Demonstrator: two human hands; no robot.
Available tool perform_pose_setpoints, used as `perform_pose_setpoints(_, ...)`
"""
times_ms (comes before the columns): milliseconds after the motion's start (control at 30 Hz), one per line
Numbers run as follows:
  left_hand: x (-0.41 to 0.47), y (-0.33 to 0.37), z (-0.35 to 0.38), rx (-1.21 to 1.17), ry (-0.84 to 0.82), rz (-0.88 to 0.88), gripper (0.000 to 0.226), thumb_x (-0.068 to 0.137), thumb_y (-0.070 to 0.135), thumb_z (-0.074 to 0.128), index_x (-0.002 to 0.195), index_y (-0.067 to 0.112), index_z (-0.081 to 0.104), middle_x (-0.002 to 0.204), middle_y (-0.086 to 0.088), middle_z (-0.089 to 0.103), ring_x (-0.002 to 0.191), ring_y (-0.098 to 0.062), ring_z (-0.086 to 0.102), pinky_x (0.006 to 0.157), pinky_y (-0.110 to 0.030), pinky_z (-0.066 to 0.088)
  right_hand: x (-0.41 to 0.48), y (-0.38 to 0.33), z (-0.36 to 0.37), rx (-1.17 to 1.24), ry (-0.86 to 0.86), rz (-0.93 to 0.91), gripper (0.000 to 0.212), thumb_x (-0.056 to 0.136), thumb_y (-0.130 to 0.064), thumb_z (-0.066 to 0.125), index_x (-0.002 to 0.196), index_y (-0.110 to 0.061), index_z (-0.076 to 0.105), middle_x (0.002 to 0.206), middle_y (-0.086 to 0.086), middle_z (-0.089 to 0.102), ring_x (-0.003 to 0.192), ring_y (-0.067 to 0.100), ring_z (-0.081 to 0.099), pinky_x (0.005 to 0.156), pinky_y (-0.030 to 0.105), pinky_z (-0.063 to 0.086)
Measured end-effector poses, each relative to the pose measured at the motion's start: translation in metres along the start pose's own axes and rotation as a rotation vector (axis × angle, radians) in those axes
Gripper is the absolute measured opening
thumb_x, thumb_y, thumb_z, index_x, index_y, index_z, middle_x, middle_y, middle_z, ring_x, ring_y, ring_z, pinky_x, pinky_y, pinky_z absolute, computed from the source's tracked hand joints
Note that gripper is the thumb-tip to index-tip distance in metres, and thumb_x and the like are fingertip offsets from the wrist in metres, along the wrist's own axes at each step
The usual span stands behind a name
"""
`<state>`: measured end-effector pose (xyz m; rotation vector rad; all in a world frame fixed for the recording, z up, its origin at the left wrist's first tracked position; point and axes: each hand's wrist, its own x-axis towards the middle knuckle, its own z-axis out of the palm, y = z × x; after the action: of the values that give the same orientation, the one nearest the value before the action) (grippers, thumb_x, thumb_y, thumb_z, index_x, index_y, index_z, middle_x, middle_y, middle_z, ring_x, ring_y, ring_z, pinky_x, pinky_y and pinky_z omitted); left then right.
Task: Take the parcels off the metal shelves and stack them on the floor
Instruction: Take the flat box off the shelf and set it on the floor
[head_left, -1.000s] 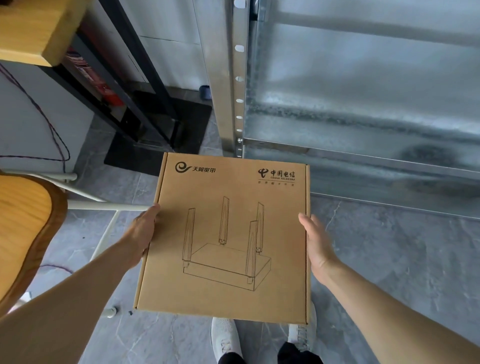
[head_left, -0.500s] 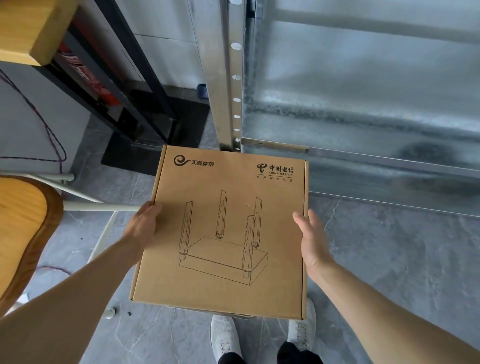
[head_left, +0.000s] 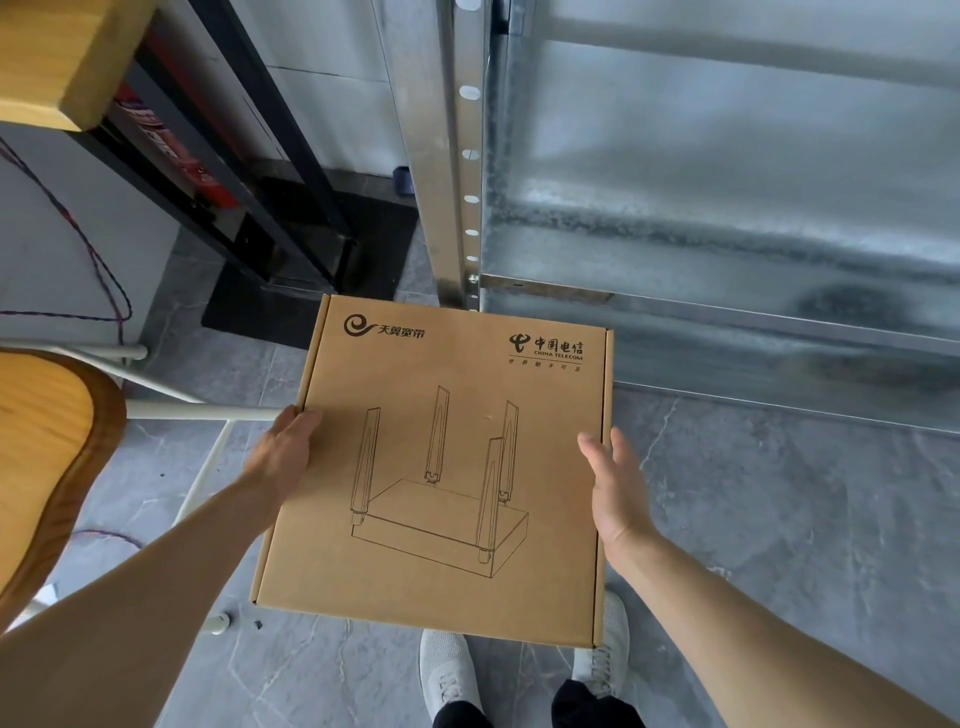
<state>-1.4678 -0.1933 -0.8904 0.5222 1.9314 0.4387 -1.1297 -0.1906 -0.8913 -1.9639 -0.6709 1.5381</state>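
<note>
My left grip (head_left: 283, 452) pinches the left edge of a flat box (head_left: 441, 467), thumb on top. My right grip (head_left: 621, 493) presses its right edge, fingers straight. The box hangs above the floor (head_left: 779, 519), near the shelf (head_left: 727, 312).

Tan parcel (head_left: 441, 467) — black router line-drawing
</note>
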Motion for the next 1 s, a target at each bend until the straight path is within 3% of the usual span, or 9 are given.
perform_pose_setpoints(467,-0.023,0.017,-0.004,0.05,0.054,-0.017,0.063,0.095,0.054,0.039,0.148,0.02,0.039,0.15,-0.012,0.043,0.136,-0.034,0.041,0.112,-0.053,0.031,-0.015,-0.02,-0.003,-0.081,0.009,0.049,0.071,0.103,-0.05,0.051,0.164,-0.026,0.022,0.17,-0.003,0.024,0.156,0.022,0.025,0.124,0.046,0.021)
perform_pose_setpoints(600,-0.045,0.035,-0.004,0.152,0.095,0.031,0.075,0.081,0.063,0.039,0.14,0.017,0.046,0.147,-0.015,0.046,0.131,-0.039,0.045,0.108,-0.058,0.036,-0.028,-0.036,-0.006,-0.082,0.008,0.046,0.072,0.103,-0.052,0.049,0.164,-0.027,0.022,0.17,-0.002,0.025,0.155,0.023,0.026,0.123,0.048,0.022)
perform_pose_setpoints(733,-0.093,0.072,0.004,0.171,0.031,0.196,0.054,0.087,0.059,0.035,0.112,0.016,0.057,0.126,-0.01,0.06,0.109,-0.031,0.056,0.095,-0.052,0.044,-0.057,-0.067,-0.021,-0.01,0.01,0.018,0.069,0.104,-0.047,0.049,0.164,-0.024,0.022,0.17,-0.001,0.023,0.156,0.022,0.025,0.123,0.044,0.021)
perform_pose_setpoints(833,-0.139,0.103,0.009,0.135,-0.044,0.211,0.074,0.085,0.07,0.035,0.143,0.026,0.047,0.148,-0.007,0.049,0.135,-0.031,0.044,0.111,-0.056,0.033,-0.092,-0.099,-0.041,0.043,0.033,-0.008,0.067,0.105,-0.046,0.048,0.163,-0.023,0.022,0.17,-0.002,0.024,0.155,0.021,0.025,0.124,0.044,0.021)
perform_pose_setpoints(933,-0.186,0.139,0.017,0.095,-0.139,0.279,0.09,0.071,0.08,0.035,0.145,0.03,0.046,0.149,-0.003,0.049,0.137,-0.028,0.043,0.113,-0.054,0.032,-0.13,-0.132,-0.065,0.098,0.066,-0.049,0.066,0.106,-0.045,0.047,0.163,-0.023,0.023,0.17,-0.003,0.024,0.156,0.019,0.023,0.124,0.042,0.019)
perform_pose_setpoints(1000,-0.222,0.165,0.029,0.06,-0.198,0.337,0.075,0.083,0.073,0.038,0.142,0.028,0.05,0.145,-0.002,0.052,0.134,-0.027,0.045,0.111,-0.051,0.034,-0.156,-0.152,-0.083,0.141,0.089,-0.083,0.065,0.106,-0.045,0.047,0.163,-0.023,0.023,0.17,-0.004,0.025,0.156,0.018,0.023,0.124,0.04,0.018)
